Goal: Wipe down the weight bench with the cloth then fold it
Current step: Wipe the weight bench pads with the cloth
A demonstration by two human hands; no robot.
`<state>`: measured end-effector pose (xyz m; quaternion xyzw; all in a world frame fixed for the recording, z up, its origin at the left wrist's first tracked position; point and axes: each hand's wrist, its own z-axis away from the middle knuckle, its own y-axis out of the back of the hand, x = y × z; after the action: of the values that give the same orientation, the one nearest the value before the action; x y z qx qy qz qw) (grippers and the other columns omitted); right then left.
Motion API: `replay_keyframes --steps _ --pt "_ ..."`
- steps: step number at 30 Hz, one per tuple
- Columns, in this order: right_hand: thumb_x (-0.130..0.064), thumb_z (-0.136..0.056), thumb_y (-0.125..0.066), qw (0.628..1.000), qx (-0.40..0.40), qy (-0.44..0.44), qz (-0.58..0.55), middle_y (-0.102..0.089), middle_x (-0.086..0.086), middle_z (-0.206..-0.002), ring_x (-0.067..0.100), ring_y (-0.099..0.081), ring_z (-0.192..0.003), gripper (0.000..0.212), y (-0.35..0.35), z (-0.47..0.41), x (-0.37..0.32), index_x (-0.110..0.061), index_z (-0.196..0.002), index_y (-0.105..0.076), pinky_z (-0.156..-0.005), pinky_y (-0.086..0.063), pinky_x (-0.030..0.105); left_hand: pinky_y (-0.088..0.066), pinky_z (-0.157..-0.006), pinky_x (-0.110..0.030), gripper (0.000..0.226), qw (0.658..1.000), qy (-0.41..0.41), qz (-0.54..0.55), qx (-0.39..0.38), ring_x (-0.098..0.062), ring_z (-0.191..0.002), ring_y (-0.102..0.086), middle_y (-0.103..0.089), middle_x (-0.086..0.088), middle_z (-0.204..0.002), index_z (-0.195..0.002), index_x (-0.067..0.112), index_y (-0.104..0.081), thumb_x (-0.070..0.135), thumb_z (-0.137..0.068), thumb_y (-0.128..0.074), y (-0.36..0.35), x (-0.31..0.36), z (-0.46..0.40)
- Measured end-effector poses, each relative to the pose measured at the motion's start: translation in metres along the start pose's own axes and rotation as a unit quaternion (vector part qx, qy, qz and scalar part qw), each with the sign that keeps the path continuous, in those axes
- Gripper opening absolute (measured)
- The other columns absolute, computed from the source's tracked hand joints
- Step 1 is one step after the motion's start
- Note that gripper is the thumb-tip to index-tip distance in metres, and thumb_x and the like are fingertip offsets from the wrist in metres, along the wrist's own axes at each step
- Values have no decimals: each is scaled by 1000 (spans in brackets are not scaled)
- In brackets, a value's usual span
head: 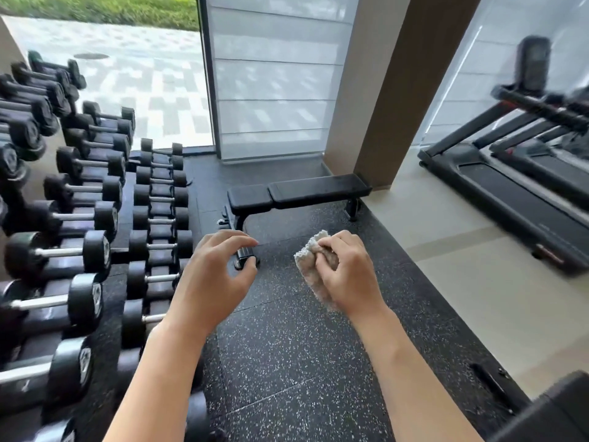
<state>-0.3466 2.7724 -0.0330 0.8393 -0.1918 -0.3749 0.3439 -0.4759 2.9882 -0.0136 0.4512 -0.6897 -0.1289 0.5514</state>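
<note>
Ahead, right hand bunching cloth, left hand loosely curled, empty

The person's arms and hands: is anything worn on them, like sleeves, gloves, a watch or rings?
Nothing visible. The left hand and right hand are gloveless, both forearms are bare to the frame's bottom edge, and no watch, bracelet or ring shows on wrists or fingers.

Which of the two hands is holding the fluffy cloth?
The right hand grips the bunched pale cloth. The left hand holds nothing, its fingers loosely curled in the air.
</note>
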Motion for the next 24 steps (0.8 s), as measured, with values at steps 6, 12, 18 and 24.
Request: replay_keyframes --steps 6,12,18,24 --pt "-16 -92 -67 1000 6 -13 -2 -62 -3 -100 17 -56 -99 11 -16 -38 22 -15 -102 -69 -91 -50 35 -29 -99 1 24 1000 -13 5 -2 -2 -118 -54 -64 21 -117 -113 26 -75 20 -91 -74 -23 -17 -51" --pt "-17 -94 -66 999 -5 -26 -21 -62 -5 -104 16 -57 -102 12 -33 -88 80 -16 -106 -69 -92 -50 32 -27 -98 4 22 1000 -20 5 -17 15 -115 -49 -62 29 -113 -109 31 -75 20 -90 -74 -75 -26 -119" --pt "-15 -93 -68 997 2 -31 -66 -63 -4 -102 14 -60 -98 11 -39 -164 148 -15 -104 -69 -89 -52 31 -28 -98 2 20 999 -18 -17 -34 9 -114 -52 -65 25 -112 -105 27 -77 15 -90 -74 -124 -19 -204" --pt "-13 -93 -69 994 -9 -26 -101 -63 -6 -101 11 -59 -97 11 -52 -233 201 -16 -104 -68 -88 -50 24 -31 -99 -2 19 999 10 -39 -33 -2 -117 -56 -66 24 -113 -106 28 -76 18 -91 -71 -156 -13 -277"
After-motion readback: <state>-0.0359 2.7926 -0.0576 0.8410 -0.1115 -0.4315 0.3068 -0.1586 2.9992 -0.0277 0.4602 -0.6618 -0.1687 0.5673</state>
